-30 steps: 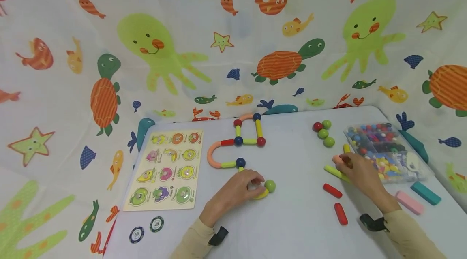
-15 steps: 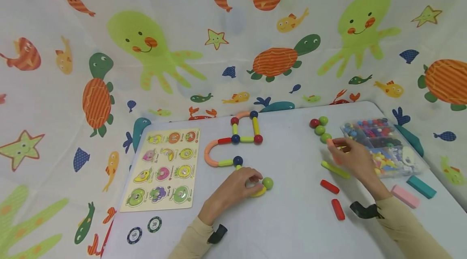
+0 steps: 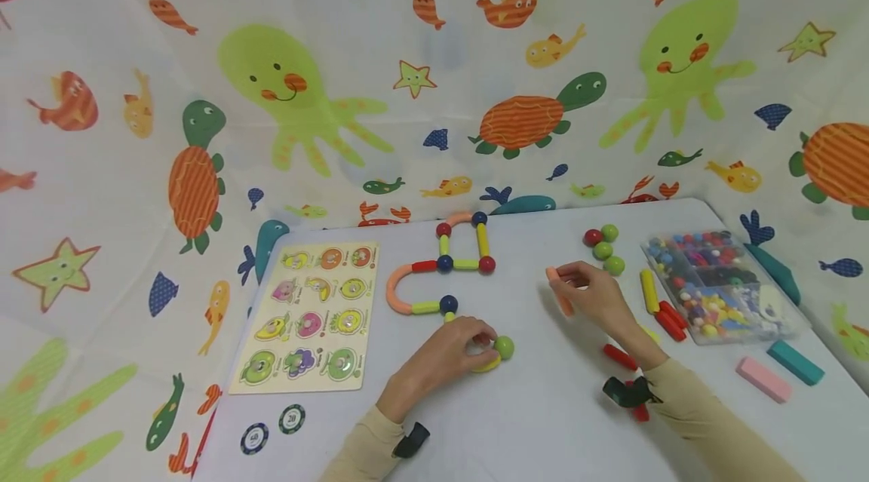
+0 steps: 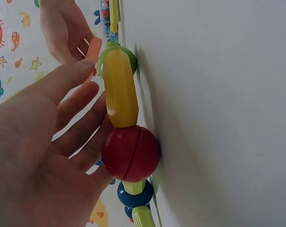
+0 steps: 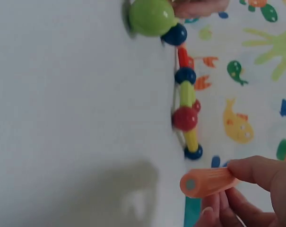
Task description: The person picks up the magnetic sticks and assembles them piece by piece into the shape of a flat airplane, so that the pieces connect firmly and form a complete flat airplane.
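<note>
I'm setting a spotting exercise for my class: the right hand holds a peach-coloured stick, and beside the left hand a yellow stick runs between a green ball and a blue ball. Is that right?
Not quite: the yellow stick runs between the green ball and a red ball, not a blue one, as the left wrist view shows.

Far chip [image 3: 292, 419] reading 20, near chip [image 3: 254, 437] perhaps 50

Red ball [image 4: 131, 153] tucked right behind the left hand [image 3: 441, 354] in the head view, strap [image 3: 627, 391] blocking part of a red stick [image 3: 640, 413], unreadably small print on the board [image 3: 319, 385], sleeves [image 3: 370, 440] cut off below
</note>
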Demonstrator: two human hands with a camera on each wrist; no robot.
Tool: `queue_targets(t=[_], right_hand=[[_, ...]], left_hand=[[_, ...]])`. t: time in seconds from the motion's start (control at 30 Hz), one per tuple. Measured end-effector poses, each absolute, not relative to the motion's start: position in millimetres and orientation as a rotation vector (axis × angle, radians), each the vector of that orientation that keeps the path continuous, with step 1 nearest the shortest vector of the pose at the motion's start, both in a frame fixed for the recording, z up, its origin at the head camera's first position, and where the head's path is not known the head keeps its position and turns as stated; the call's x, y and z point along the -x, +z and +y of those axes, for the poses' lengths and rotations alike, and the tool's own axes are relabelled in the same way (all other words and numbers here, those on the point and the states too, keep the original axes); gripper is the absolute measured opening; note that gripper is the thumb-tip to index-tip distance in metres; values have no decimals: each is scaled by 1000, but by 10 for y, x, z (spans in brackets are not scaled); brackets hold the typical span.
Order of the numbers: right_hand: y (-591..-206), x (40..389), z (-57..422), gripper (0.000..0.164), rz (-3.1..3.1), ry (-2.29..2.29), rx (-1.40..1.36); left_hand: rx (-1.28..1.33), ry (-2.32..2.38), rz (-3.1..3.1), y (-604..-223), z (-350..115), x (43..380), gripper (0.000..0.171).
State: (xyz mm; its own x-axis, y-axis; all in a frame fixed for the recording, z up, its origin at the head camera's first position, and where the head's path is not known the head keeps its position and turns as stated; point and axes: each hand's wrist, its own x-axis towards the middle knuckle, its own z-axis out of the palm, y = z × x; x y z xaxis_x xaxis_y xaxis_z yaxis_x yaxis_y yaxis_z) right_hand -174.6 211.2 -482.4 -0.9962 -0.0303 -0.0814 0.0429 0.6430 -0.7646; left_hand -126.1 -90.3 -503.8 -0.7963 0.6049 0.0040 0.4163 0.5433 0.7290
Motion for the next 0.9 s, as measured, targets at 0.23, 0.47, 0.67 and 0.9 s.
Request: queue_targets(t=[0.23,0.47,0.67,0.9], right_hand=[[-4882,1797,1761,40,2684,-1352,9],[-4966,1818,1513,38,2602,-1407,-4],[-5012,1828,1372,37,2566,-1425,-84],[-5048,1805,1274,36,2540,-1421,-93]], left_hand=[[-882,1065,2552,-5055,-870,1257,28],[-907,1059,2569,-5086,-842,1271,27],[-918,1044,2595,-5116,-826,1270,28],[-901,1038,2607,-5105,-825,1261,32]])
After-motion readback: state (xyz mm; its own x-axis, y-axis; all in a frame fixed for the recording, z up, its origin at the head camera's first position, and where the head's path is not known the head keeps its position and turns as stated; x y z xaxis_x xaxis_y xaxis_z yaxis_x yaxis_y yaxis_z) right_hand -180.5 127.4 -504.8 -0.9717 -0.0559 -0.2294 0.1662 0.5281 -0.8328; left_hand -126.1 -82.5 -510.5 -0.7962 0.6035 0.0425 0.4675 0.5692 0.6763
